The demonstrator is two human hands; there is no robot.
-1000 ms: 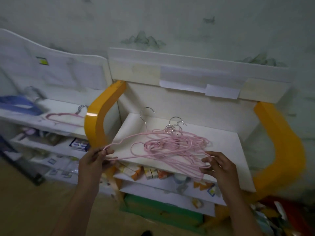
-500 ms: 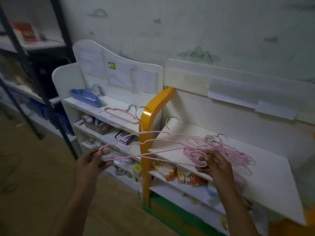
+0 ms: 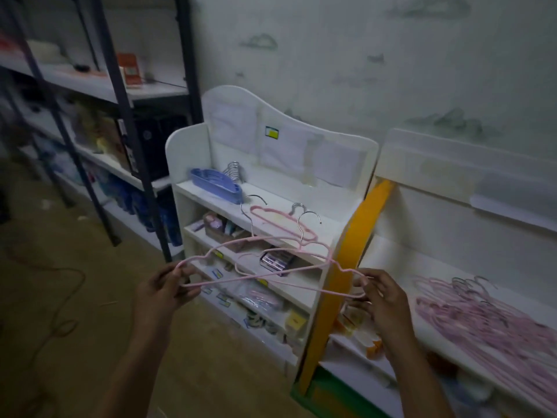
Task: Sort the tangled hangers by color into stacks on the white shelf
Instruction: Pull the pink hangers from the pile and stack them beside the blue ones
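Two pink hangers (image 3: pixel 271 267), crossed over one another with their two steel hooks standing up, hang in the air in front of the white shelf (image 3: pixel 301 233), stretched between both hands at about six o'clock in the head view. The left hand (image 3: pixel 164 289) pinches the left tips with its fingers (image 3: pixel 187 271) curled round the wire; the right hand (image 3: pixel 382 297) pinches the right tips, its fingers (image 3: pixel 366 280) narrow on the wire. On the top board of the white shelf, toward twelve o'clock from the held pair, lies a small pink stack (image 3: pixel 283 220) with at least one hook showing; how many hangers it holds cannot be told. At ten o'clock on the same board rests a blue stack (image 3: pixel 215 184) with a bunch of steel hooks behind it. Toward three o'clock, past an orange side panel (image 3: pixel 346 267), a tangled pink pile (image 3: pixel 488 309) spreads over the board of a second white unit (image 3: pixel 452 206), too many to count. The lower boards of the white shelf carry small boxes and packets. At nine to eleven o'clock stands a dark metal rack (image 3: pixel 120 116) with blurred goods. The floor (image 3: pixel 75 297) is brown, with a cord (image 3: pixel 60 297) lying loose on it, and the wall (image 3: pixel 361 55) behind is pale with faint grey marks.
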